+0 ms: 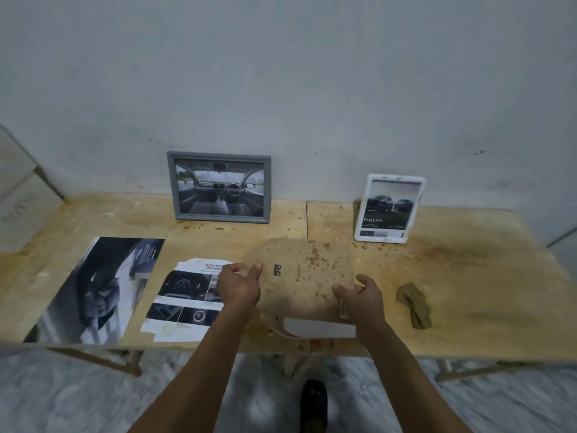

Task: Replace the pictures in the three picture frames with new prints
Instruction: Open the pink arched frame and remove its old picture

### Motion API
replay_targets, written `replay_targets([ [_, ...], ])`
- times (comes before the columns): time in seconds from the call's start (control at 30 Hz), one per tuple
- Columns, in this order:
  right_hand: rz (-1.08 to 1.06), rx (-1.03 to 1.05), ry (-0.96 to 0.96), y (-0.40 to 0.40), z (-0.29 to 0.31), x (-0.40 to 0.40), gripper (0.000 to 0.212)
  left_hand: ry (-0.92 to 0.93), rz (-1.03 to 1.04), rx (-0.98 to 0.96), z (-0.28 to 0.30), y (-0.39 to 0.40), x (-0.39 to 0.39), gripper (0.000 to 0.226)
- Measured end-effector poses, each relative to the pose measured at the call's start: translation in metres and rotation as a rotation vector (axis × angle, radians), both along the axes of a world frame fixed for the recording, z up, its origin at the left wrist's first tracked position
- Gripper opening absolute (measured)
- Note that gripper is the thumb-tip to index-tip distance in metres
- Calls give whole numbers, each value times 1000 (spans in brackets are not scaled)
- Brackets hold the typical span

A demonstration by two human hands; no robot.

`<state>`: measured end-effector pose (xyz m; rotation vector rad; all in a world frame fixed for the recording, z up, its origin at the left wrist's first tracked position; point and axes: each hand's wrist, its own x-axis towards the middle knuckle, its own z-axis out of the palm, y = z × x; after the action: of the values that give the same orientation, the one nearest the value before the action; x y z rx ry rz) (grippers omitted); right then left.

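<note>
A brown backing board [304,276] of a picture frame lies face down at the table's middle, a small metal hanger on it. My left hand [239,284] grips its left edge, thumb on top. My right hand [359,295] grips its right edge. A white strip [318,328] shows under the board's near edge. A grey frame [219,187] with a car-interior picture leans on the wall behind. A white frame [388,209] with a car picture stands at the right. Two loose prints lie at the left: a large dark one [96,289] and a torn-edged one [182,301].
The wooden table [468,276] is stained and stands against a grey wall. A crumpled brown scrap [415,304] lies right of my right hand. A pale box [22,195] sits at the far left. My foot [313,404] shows below the table edge.
</note>
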<state>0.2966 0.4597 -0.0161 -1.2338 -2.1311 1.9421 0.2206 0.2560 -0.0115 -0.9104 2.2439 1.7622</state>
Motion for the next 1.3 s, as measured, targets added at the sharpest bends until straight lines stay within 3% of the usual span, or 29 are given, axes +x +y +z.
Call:
replay_targets([
  [0.2, 63, 200, -30, 37, -17, -57, 63, -62, -293, -158, -10, 26, -47, 71],
  [0.37, 282, 398, -129, 56, -33, -122, 60, -108, -343, -200, -25, 46, -101, 50],
  [0.43, 295, 360, -109, 59, -46, -144, 58, -114, -338, -207, -38, 58, -125, 47],
  [0.53, 226, 293, -127, 65, -73, -168, 69, -119, -374, -247, -59, 71, -155, 56],
  [0.63, 326, 409, -225, 68, -91, -185, 61, -162, -391, -259, -80, 76, -174, 58],
  [0.73, 386, 505, -279, 66, -106, -192, 69, -168, -429, -342, -95, 78, -184, 50],
  [0.87, 434, 613, -328, 63, -116, -191, 65, -159, -483, -511, -115, 78, -188, 69],
  [0.97, 437, 673, -316, 64, -120, -190, 61, -138, -522, -628, -118, 81, -184, 65],
  [1.3, 456, 692, -147, 59, -110, -161, 50, -27, -563, -696, -115, 75, -160, 53],
])
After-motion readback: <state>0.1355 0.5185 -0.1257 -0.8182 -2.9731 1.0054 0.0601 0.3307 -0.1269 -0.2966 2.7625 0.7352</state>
